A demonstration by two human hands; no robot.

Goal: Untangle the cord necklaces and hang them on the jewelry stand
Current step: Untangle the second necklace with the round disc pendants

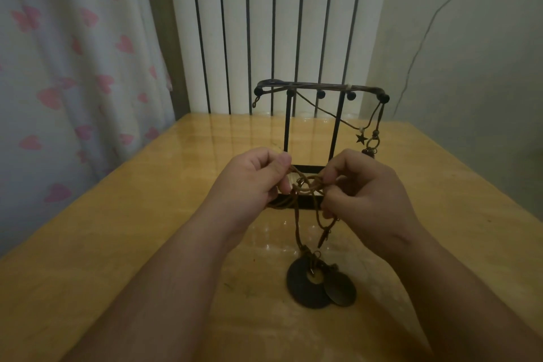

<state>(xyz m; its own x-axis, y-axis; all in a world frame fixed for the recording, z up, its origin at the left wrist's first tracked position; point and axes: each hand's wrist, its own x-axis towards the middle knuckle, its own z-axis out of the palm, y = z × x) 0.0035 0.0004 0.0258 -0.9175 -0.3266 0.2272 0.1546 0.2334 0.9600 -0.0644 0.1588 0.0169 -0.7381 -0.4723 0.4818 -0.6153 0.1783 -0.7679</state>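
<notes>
Brown cord necklace (307,185) is a loose knot of loops held just above the table (147,229), in front of the black jewelry stand (338,129). L hand (252,179) pinches the knot's left side, R hand (361,188) the right. Dark ring pendant (305,288) + bronze disc (342,292) lie on the table below.

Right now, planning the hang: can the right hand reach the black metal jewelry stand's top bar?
Probably yes: nothing blocks the right hand from the black metal jewelry stand, though it pinches the tangled brown cords.
</notes>
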